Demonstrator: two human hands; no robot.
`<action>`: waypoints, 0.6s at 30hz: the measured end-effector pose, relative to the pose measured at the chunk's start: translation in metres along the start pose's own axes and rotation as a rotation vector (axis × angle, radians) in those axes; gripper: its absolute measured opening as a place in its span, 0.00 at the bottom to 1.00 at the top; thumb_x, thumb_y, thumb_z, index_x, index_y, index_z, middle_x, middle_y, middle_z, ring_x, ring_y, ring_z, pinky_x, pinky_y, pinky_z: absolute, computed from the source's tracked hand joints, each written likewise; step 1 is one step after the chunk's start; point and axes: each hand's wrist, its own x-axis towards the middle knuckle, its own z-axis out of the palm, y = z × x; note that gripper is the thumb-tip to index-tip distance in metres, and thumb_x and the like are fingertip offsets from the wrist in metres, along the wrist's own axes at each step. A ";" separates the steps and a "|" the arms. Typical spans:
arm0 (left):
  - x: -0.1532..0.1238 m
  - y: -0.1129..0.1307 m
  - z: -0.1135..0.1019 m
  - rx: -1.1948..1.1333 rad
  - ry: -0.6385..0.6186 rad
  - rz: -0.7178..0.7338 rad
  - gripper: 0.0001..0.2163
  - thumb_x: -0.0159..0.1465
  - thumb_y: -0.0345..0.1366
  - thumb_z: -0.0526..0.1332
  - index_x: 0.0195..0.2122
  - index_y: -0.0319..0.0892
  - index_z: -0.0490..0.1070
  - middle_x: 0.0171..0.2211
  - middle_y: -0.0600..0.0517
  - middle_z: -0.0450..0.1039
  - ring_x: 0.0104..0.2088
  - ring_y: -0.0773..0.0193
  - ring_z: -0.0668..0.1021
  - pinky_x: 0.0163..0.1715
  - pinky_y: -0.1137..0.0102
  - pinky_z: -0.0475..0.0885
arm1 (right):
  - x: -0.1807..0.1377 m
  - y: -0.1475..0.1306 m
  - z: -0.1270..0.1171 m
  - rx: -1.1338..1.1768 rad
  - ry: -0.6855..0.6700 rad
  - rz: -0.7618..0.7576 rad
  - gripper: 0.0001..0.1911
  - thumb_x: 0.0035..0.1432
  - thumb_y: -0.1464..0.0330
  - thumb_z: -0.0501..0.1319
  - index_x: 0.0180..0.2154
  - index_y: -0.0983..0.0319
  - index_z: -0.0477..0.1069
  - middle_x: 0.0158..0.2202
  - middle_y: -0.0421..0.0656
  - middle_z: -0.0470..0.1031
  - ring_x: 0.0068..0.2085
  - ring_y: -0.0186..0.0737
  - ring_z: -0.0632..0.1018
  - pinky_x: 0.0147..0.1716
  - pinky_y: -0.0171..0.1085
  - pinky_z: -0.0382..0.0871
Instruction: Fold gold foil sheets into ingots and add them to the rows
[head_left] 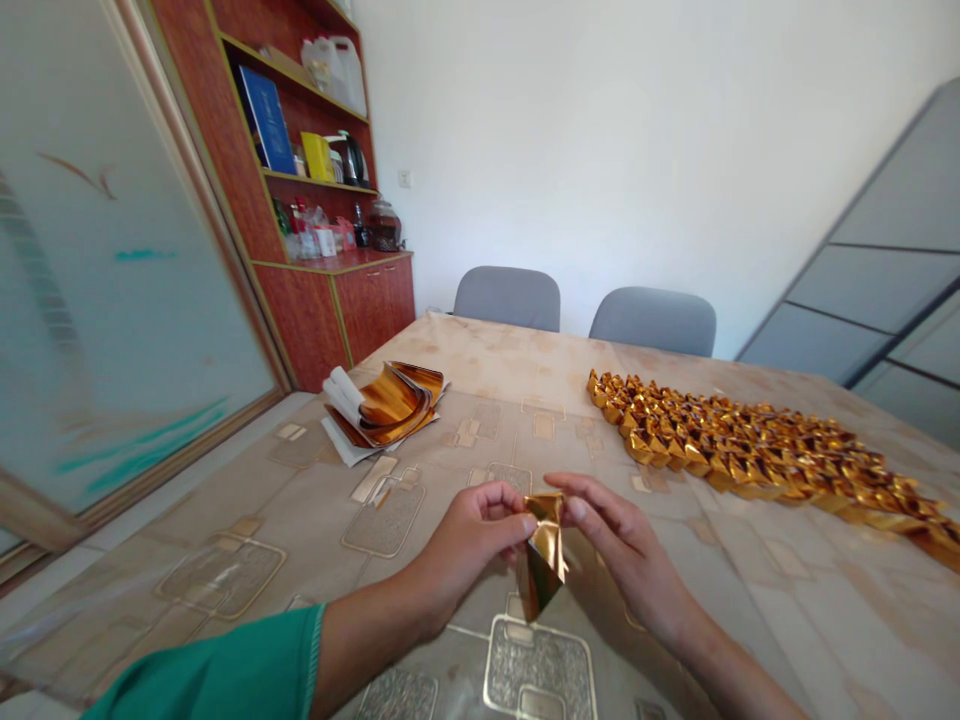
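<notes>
A partly folded sheet of shiny gold foil paper is held up over the table, with a pointed flap hanging downward. My left hand pinches its left edge between thumb and fingers. On the other side, my right hand has its thumb and fingertips at the paper's upper right edge, the index finger stretched along the top. A stack of loose gold foil sheets with white backing lies curled beyond my left hand. To the right, rows of folded gold paper pieces stand packed close together.
A patterned cover lies over the table. Two grey chairs stand at its far side by the white wall. A red-brown cabinet with bottles, a kettle and a blue folder is at the back left, beside a frosted glass door.
</notes>
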 end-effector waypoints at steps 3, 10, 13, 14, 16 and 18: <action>0.002 0.004 -0.006 -0.137 0.053 -0.125 0.10 0.51 0.36 0.69 0.30 0.40 0.69 0.26 0.54 0.75 0.24 0.70 0.73 0.24 0.76 0.63 | 0.001 0.004 -0.008 -0.286 -0.036 -0.257 0.21 0.67 0.72 0.52 0.59 0.53 0.64 0.50 0.46 0.73 0.48 0.42 0.75 0.47 0.43 0.72; 0.004 0.002 -0.012 -0.343 0.009 -0.294 0.10 0.50 0.34 0.70 0.32 0.38 0.71 0.25 0.54 0.74 0.25 0.71 0.75 0.27 0.75 0.66 | 0.000 -0.005 -0.009 -0.728 -0.212 -0.657 0.18 0.67 0.74 0.56 0.55 0.55 0.69 0.54 0.46 0.71 0.53 0.43 0.71 0.49 0.42 0.70; 0.004 0.000 -0.013 -0.329 -0.006 -0.295 0.10 0.50 0.33 0.70 0.31 0.38 0.71 0.25 0.54 0.74 0.25 0.70 0.75 0.27 0.75 0.66 | 0.000 -0.011 -0.007 -0.735 -0.169 -0.771 0.11 0.70 0.71 0.55 0.49 0.59 0.74 0.45 0.43 0.78 0.45 0.41 0.73 0.44 0.40 0.69; 0.004 0.000 -0.012 -0.319 -0.005 -0.285 0.11 0.50 0.33 0.70 0.31 0.38 0.71 0.25 0.54 0.74 0.25 0.70 0.75 0.28 0.74 0.66 | 0.000 -0.013 -0.007 -0.730 -0.156 -0.795 0.11 0.70 0.71 0.54 0.47 0.60 0.74 0.42 0.42 0.79 0.43 0.40 0.74 0.43 0.40 0.68; 0.003 0.000 -0.012 -0.294 -0.004 -0.261 0.11 0.49 0.33 0.71 0.31 0.37 0.71 0.27 0.53 0.75 0.27 0.69 0.75 0.30 0.73 0.68 | 0.001 -0.017 -0.007 -0.725 -0.143 -0.834 0.12 0.71 0.69 0.53 0.45 0.61 0.75 0.39 0.41 0.81 0.41 0.40 0.74 0.41 0.40 0.66; 0.003 0.001 -0.011 -0.268 0.000 -0.241 0.13 0.49 0.34 0.71 0.33 0.37 0.71 0.30 0.52 0.77 0.29 0.67 0.76 0.33 0.71 0.69 | 0.001 -0.018 -0.008 -0.738 -0.144 -0.854 0.12 0.72 0.69 0.53 0.45 0.61 0.75 0.38 0.40 0.82 0.41 0.40 0.74 0.41 0.40 0.65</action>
